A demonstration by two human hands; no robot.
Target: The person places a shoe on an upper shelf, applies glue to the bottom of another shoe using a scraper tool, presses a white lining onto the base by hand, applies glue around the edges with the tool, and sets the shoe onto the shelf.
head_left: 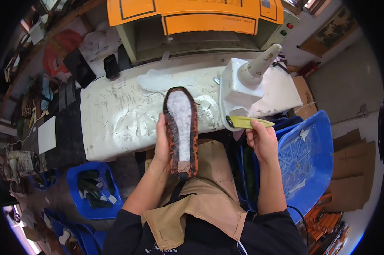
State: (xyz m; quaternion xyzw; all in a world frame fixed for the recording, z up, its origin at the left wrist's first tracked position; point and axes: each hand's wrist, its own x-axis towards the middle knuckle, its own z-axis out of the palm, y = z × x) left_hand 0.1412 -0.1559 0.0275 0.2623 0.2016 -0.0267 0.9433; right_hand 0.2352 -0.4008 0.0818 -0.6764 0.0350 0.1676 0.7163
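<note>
My left hand [161, 142] is closed around the side of a shoe upper [193, 140], held bottom up with its toe pointing away from me. A white, fuzzy filler covers the middle of its underside, framed by a dark, orange-mottled edge. My right hand [262, 138] pinches a flat yellow-green brush [245, 122] by its handle. The brush's dark end points left, at the near lip of a white pot [236, 85] with a stained cone on top. Whether the brush touches the pot I cannot tell.
A white-covered, stained bench [115, 127] lies ahead, with thin white sheets [158, 80] on it. Behind stands a machine with an orange cover [209, 23]. Blue bins stand at right [324, 144] and lower left [77, 187], the latter holding dark pieces. A phone-like black slab [79, 68] leans at left.
</note>
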